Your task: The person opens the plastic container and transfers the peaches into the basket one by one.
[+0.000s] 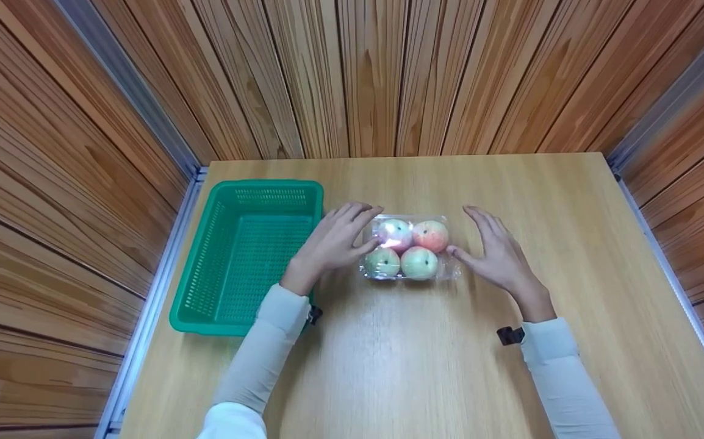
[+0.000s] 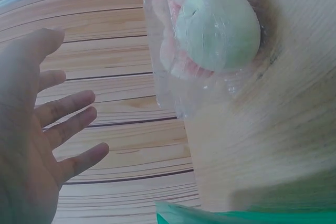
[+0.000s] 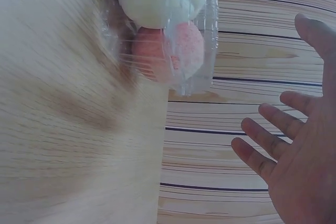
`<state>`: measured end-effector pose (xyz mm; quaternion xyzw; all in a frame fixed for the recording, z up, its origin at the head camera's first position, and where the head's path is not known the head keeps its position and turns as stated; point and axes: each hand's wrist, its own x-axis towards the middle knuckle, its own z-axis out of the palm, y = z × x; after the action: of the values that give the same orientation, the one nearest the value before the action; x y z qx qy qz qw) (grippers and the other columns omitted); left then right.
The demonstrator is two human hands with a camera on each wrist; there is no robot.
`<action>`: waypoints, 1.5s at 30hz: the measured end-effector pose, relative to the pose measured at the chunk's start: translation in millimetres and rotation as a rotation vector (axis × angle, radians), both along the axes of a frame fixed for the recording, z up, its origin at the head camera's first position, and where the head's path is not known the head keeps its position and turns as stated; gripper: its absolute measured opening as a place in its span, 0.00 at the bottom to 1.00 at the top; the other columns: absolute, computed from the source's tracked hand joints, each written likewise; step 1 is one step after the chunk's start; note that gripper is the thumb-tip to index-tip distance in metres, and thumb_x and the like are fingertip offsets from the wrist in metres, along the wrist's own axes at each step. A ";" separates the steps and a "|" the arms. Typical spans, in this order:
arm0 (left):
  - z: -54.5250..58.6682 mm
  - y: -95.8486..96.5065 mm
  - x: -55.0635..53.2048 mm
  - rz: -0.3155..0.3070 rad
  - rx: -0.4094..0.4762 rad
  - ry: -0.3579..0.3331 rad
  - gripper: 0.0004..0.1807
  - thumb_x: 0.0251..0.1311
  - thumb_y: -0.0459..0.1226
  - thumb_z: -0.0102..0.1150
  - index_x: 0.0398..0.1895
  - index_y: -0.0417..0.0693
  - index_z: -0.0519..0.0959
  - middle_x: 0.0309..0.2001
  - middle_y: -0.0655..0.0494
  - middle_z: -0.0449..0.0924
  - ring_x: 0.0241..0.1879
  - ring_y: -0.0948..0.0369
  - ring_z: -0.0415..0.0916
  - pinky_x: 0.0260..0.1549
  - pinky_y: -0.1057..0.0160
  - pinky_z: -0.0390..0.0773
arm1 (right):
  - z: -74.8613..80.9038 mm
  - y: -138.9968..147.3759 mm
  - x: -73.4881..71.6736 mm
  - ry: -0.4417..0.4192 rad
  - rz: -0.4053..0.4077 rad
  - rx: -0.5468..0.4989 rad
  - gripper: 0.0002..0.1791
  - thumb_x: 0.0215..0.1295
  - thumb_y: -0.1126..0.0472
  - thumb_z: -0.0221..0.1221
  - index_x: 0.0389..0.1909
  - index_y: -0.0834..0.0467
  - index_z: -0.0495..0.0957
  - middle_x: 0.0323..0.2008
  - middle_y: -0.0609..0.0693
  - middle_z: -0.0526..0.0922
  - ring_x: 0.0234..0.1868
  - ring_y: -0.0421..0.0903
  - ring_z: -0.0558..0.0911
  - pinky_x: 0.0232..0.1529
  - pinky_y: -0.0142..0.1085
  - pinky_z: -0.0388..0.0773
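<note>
A clear plastic fruit box (image 1: 451,269) sits on the table with several peaches inside, two of them pinkish red and the front ones pale green (image 1: 419,263). My left hand (image 1: 335,239) is at the box's left side, its thumb and fingertips overlapping the box's edge in the head view. In the left wrist view, air shows between those spread fingers (image 2: 79,103) and the plastic. To the right of the box, my right hand (image 1: 498,256) faces it with fingers spread and thumb pointing at its side. Neither hand holds anything.
On the left of the table (image 1: 388,366) stands a green plastic basket (image 1: 176,305) with perforated walls, partly behind my left forearm. Wood-plank walls (image 1: 370,79) enclose the back and both sides, and metal rails (image 1: 163,262) run along the table's edges.
</note>
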<state>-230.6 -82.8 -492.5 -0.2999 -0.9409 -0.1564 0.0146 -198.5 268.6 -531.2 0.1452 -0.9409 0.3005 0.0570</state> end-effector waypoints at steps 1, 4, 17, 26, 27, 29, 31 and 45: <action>-0.2 0.8 0.1 -0.003 0.000 0.000 0.36 0.76 0.60 0.54 0.81 0.58 0.66 0.75 0.52 0.72 0.76 0.52 0.67 0.78 0.43 0.64 | -0.7 -0.1 0.1 -0.004 -0.002 -0.002 0.51 0.69 0.36 0.67 0.84 0.52 0.56 0.82 0.58 0.61 0.82 0.64 0.61 0.76 0.70 0.61; -0.6 3.1 0.6 -0.013 -0.004 0.005 0.36 0.76 0.61 0.51 0.81 0.58 0.66 0.75 0.53 0.72 0.76 0.52 0.67 0.78 0.44 0.65 | -2.5 -0.5 0.6 -0.007 -0.005 -0.004 0.51 0.69 0.37 0.67 0.84 0.53 0.56 0.82 0.59 0.61 0.82 0.64 0.61 0.77 0.69 0.60; -6.6 12.7 4.2 -0.040 0.019 -0.033 0.35 0.76 0.58 0.54 0.82 0.60 0.66 0.75 0.55 0.72 0.76 0.53 0.67 0.77 0.46 0.68 | -14.1 -2.4 7.4 -0.058 -0.007 -0.002 0.52 0.69 0.35 0.66 0.84 0.54 0.56 0.83 0.59 0.60 0.83 0.64 0.58 0.78 0.69 0.58; -10.7 20.3 6.1 -0.078 0.004 -0.037 0.35 0.75 0.58 0.55 0.81 0.59 0.67 0.75 0.53 0.72 0.77 0.53 0.66 0.77 0.47 0.69 | -25.3 -5.4 10.3 -0.123 -0.007 -0.019 0.54 0.68 0.32 0.65 0.85 0.54 0.54 0.84 0.59 0.57 0.84 0.63 0.56 0.79 0.68 0.58; -11.6 20.8 6.4 -0.083 0.003 -0.037 0.35 0.75 0.58 0.55 0.81 0.58 0.67 0.75 0.53 0.72 0.76 0.53 0.67 0.76 0.47 0.69 | -27.0 -5.8 10.4 -0.131 -0.008 -0.021 0.54 0.69 0.32 0.65 0.85 0.55 0.54 0.84 0.59 0.56 0.84 0.64 0.56 0.79 0.68 0.58; -13.5 22.2 6.9 -0.092 0.009 -0.045 0.34 0.75 0.57 0.56 0.80 0.58 0.68 0.75 0.53 0.72 0.77 0.53 0.66 0.76 0.47 0.70 | -29.8 -6.9 10.7 -0.151 -0.015 -0.026 0.55 0.68 0.32 0.65 0.85 0.54 0.53 0.84 0.59 0.56 0.85 0.64 0.55 0.79 0.68 0.58; -15.1 23.3 7.5 -0.099 0.011 -0.054 0.34 0.75 0.57 0.56 0.79 0.58 0.69 0.74 0.54 0.72 0.77 0.53 0.66 0.76 0.47 0.69 | -32.3 -7.6 11.0 -0.167 -0.020 -0.028 0.55 0.68 0.33 0.65 0.85 0.55 0.52 0.84 0.60 0.55 0.85 0.65 0.55 0.79 0.68 0.57; -25.6 32.3 8.5 -0.152 -0.031 -0.030 0.30 0.76 0.54 0.57 0.75 0.53 0.74 0.70 0.54 0.74 0.74 0.55 0.66 0.79 0.53 0.66 | -45.8 -7.9 11.8 -0.262 -0.041 -0.056 0.59 0.68 0.33 0.66 0.86 0.57 0.47 0.86 0.61 0.50 0.85 0.67 0.51 0.80 0.68 0.54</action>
<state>-222.1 -50.5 -518.0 -0.3684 -0.9178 -0.1472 -0.0162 -186.7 260.7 -576.9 0.0839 -0.9344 0.3416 -0.0561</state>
